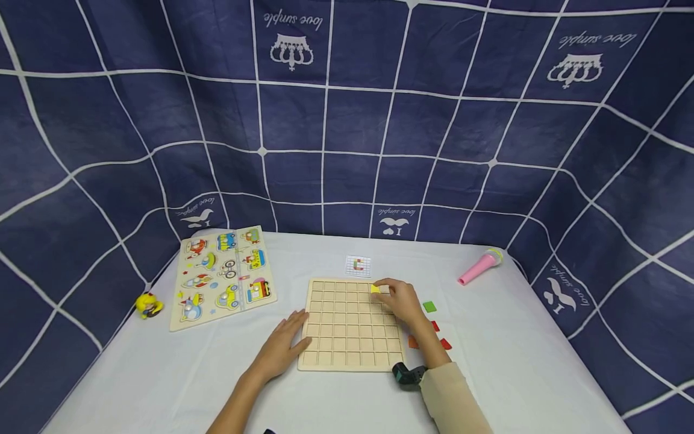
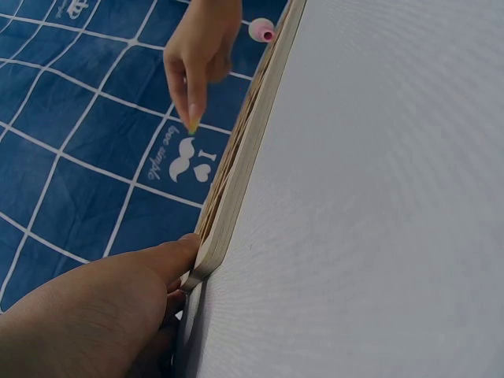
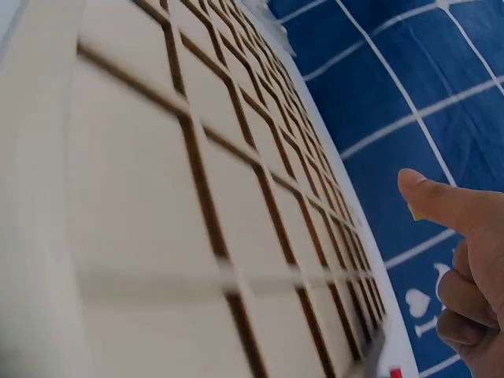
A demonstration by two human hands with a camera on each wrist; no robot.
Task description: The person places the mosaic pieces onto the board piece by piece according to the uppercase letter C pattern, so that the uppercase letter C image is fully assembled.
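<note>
A wooden grid board (image 1: 349, 325) lies flat on the white table, its squares outlined by grooves. My right hand (image 1: 402, 301) pinches a small yellow tile (image 1: 375, 289) between thumb and fingertips over the board's far right part. A sliver of the yellow tile (image 3: 416, 213) shows beside the thumb in the right wrist view. My left hand (image 1: 279, 349) rests against the board's left edge, fingers extended and thumb touching the rim. The left wrist view shows that thumb on the rim of the board (image 2: 244, 169); the other fingers are mostly hidden.
A green tile (image 1: 429, 307), several red tiles (image 1: 446, 343) and an orange one (image 1: 413, 342) lie right of the board. Behind it is a pattern card (image 1: 358, 265). A vehicle puzzle (image 1: 225, 277), yellow figurine (image 1: 148, 305) and pink toy microphone (image 1: 480, 266) stand farther out.
</note>
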